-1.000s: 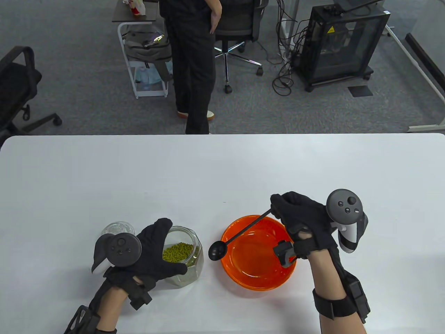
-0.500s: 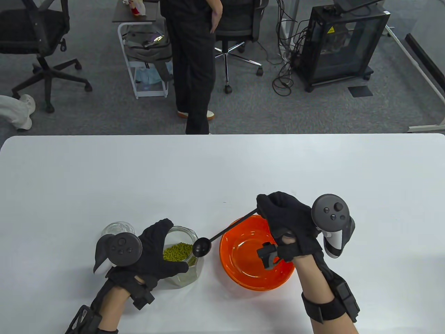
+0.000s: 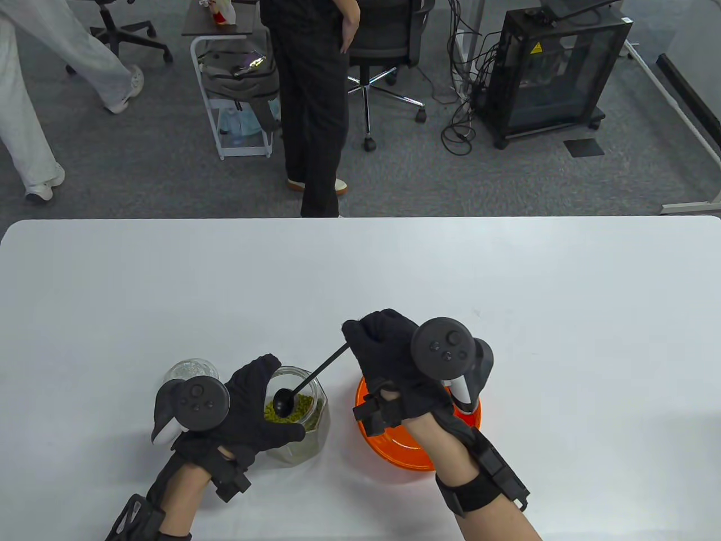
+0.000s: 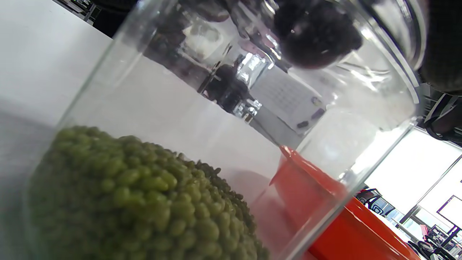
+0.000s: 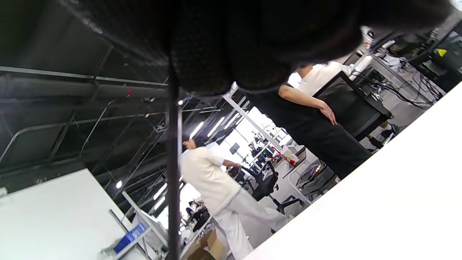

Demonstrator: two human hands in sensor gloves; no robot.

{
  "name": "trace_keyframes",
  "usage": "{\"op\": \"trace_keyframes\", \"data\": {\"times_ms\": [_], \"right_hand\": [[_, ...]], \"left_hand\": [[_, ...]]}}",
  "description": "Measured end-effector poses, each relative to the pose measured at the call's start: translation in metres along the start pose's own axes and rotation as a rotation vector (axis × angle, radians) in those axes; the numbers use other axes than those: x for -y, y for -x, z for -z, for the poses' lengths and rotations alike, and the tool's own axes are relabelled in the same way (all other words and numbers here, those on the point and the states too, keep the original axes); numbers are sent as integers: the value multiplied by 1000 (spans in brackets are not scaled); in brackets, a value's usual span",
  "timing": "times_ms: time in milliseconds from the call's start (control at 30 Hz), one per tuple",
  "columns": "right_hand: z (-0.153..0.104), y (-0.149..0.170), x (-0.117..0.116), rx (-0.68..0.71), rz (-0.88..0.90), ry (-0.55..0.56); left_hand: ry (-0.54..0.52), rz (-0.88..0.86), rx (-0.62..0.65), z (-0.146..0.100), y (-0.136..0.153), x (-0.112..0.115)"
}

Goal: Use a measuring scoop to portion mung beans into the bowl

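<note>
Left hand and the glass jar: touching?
Touching. Table view shows the left hand wrapped round the glass jar, thumb across its near side.

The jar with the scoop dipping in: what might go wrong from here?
1. The jar looks tilted in the left hand; if that grip slips, beans could spill on the table.
2. The right hand holds the scoop at the far end of a long handle, so a full load may wobble and drop beans before reaching the bowl.
</note>
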State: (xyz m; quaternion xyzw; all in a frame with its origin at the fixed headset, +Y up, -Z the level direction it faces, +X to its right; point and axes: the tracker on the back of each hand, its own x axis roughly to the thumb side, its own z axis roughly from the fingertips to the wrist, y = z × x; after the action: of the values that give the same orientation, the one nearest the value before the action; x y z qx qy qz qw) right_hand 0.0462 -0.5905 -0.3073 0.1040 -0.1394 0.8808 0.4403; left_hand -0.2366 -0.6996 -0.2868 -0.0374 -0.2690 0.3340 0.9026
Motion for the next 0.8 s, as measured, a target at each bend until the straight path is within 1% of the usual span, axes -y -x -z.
{"op": "trace_keyframes", "data": {"times_ms": [200, 333, 400, 433, 467, 533, 600, 667, 700, 733, 767, 800], "right_hand": [[-4, -19, -32, 109, -128, -14], [-8, -28, -46, 218, -190, -5], [-10, -30, -51, 223, -218, -25], [-12, -33, -55, 261, -256, -7], [-13, -33, -57, 273, -281, -8], [-17, -34, -63, 327, -389, -18], [-17, -31, -67, 312, -394, -54], [-14, -26, -68, 281, -355, -91], [-11, -23, -67, 246, -342, -128], [-7, -19, -67, 202, -335, -194], [-6, -18, -67, 185, -330, -218], [-4, -15, -65, 164, -284, -269]], "left_hand": [[2, 1, 0, 0, 0, 0], [2, -1, -1, 0, 1, 0], [3, 0, -1, 0, 1, 0], [2, -1, 0, 0, 1, 0], [2, -2, 0, 0, 1, 0], [2, -1, 0, 1, 1, 0], [3, -2, 1, 1, 1, 0], [4, -1, 0, 0, 1, 0], [4, 0, 0, 0, 1, 0], [4, -2, 0, 0, 1, 0], [4, -2, 0, 0, 1, 0], [4, -1, 1, 0, 1, 0]]}}
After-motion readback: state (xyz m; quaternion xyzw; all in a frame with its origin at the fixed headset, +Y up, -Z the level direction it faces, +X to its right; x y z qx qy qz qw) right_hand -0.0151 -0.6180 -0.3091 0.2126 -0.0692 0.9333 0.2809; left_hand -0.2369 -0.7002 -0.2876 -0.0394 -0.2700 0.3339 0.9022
